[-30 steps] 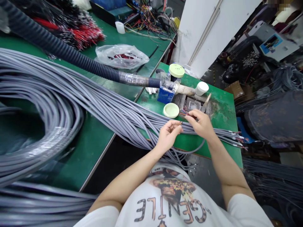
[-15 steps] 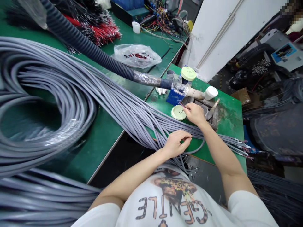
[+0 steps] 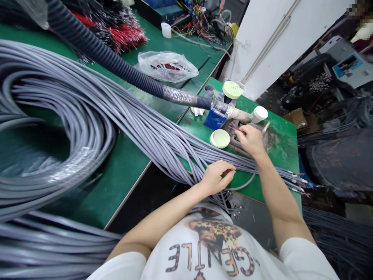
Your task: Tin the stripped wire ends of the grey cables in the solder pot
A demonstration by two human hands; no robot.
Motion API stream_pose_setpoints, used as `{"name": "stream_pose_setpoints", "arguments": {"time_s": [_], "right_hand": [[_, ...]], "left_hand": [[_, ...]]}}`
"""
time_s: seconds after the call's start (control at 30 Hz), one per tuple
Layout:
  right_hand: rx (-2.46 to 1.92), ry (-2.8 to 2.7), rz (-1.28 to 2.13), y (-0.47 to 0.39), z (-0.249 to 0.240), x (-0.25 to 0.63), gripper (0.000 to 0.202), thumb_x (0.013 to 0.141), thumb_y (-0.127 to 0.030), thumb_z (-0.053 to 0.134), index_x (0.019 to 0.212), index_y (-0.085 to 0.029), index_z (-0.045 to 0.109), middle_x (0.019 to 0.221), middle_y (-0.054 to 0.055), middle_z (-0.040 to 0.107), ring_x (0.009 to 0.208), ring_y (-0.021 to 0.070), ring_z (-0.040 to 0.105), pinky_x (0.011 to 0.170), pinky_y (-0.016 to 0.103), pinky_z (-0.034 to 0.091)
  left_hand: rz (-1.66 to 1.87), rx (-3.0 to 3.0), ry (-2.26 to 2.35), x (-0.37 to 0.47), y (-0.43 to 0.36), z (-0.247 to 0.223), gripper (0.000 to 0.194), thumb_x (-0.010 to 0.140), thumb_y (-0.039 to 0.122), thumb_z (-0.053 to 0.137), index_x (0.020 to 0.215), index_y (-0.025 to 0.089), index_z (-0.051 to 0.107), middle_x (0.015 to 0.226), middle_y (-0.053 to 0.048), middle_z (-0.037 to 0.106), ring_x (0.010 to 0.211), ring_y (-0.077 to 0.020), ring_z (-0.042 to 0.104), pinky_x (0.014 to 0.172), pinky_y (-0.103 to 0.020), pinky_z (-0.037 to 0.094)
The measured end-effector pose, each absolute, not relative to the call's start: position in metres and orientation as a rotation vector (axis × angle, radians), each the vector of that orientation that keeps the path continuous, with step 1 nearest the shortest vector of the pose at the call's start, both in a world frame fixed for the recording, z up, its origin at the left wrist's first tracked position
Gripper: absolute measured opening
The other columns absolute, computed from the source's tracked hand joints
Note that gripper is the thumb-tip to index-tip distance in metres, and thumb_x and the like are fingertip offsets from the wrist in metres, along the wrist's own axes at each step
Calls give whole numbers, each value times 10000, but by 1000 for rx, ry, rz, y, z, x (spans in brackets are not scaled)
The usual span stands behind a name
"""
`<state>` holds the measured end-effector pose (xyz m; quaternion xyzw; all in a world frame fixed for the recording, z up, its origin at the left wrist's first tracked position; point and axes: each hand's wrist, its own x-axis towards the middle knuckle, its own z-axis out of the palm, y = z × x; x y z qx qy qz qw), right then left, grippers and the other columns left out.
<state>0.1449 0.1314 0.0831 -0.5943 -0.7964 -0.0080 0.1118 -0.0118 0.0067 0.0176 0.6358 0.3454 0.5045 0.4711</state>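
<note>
My right hand (image 3: pixel 251 139) pinches the stripped end of a grey cable, whose thin coloured wires (image 3: pixel 234 126) point left from the fingertips. Below it lies a dirty metal pot (image 3: pixel 237 144), mostly covered by the hand. A shallow pale-green tub (image 3: pixel 220 139) stands just to the left. The held cable loops down (image 3: pixel 247 184) behind my right wrist toward the bundle. My left hand (image 3: pixel 219 177) rests at the near side of the grey cable bundle (image 3: pixel 171 146), fingers loosely bent, thumb a little apart, nothing visible between them.
A ribbed hose (image 3: pixel 116 58) crosses above the bench to a nozzle beside a blue box (image 3: pixel 215 118). Further round are a lidded tub (image 3: pixel 232 90), a white cup (image 3: pixel 259 114) and a plastic bag (image 3: pixel 167 67). Coiled cables (image 3: pixel 96 128) fill the left; stripped ends (image 3: pixel 300 181) overhang the right.
My right hand has moved right with the cable end, from beside the pale-green tub to over the metal pot. My left hand has stayed in place.
</note>
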Motion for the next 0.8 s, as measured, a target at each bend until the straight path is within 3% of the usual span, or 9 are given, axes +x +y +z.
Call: {"name": "stream_pose_setpoints", "arguments": {"time_s": [0.2,0.37,0.8], "right_hand": [[-2080,-2087,-248,142,79,213,298,844,-375,488,735,-167,673,743,75,659,685,192,551,617,290,309],[-2348,-2000,-247,152,58,230,304,840,-380,482,790,-176,702,821,100,702,753,221,602,621,294,323],[-2398,-2021,-237,155,47,227,309,825,-355,478,814,-168,723,838,144,714,766,252,629,638,305,365]], "left_hand": [[1241,1434,835,-11,7,18,137,808,250,603,873,227,722,780,-63,690,711,-184,571,756,-313,429],[1253,1458,844,-10,8,18,137,813,238,599,875,231,721,774,-61,690,704,-182,571,749,-311,429],[1261,1645,862,-10,9,15,153,854,201,540,900,208,686,763,-58,680,684,-167,564,709,-296,429]]}}
